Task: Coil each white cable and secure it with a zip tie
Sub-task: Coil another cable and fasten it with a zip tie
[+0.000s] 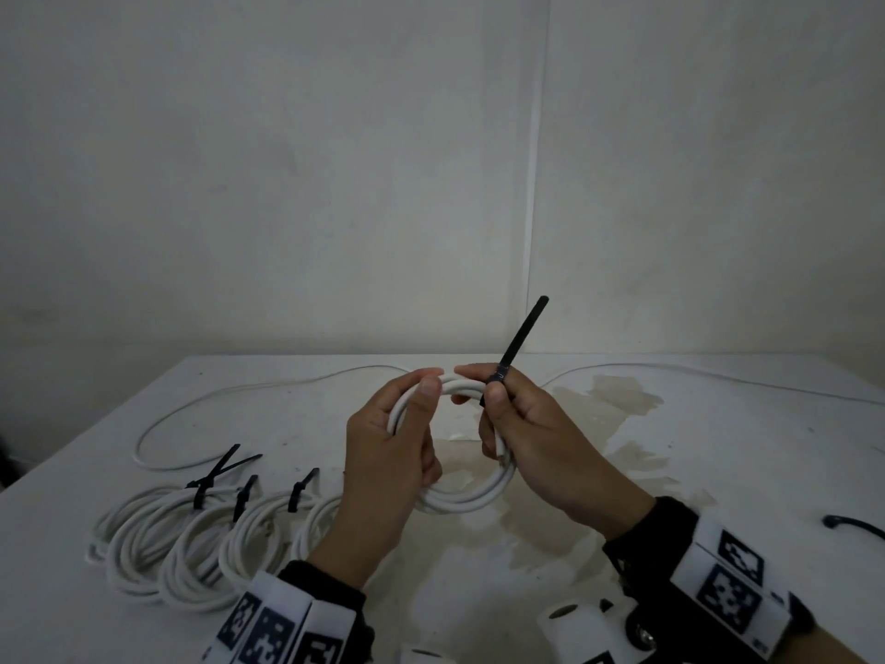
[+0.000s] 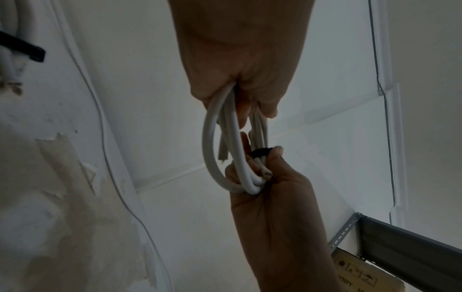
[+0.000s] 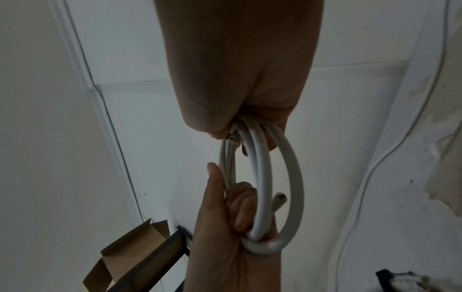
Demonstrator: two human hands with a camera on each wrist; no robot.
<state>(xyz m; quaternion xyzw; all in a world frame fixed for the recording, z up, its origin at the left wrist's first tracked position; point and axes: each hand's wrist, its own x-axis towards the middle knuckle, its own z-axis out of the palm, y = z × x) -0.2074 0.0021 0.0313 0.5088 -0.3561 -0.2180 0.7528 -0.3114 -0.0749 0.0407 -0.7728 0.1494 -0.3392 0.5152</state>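
Observation:
I hold a coiled white cable [image 1: 471,496] upright above the table [image 1: 718,472] between both hands. My left hand [image 1: 397,443] grips the coil's left side, thumb across the strands. My right hand [image 1: 517,424] grips the coil's right side and pinches a black zip tie [image 1: 519,335] looped around the strands, its tail sticking up and to the right. The left wrist view shows the coil [image 2: 220,150], the tie's black band [image 2: 261,152] and a cut cable end by the right fingers. In the right wrist view the coil [image 3: 265,177] hangs between both hands.
Several coiled cables with black zip ties [image 1: 191,534] lie in a row at the table's front left. A loose thin white cable [image 1: 230,395] runs along the back. A black zip tie [image 1: 857,527] lies at the right edge. A grey shelf rail [image 2: 400,243] and cardboard box [image 3: 130,254] appear in the wrist views.

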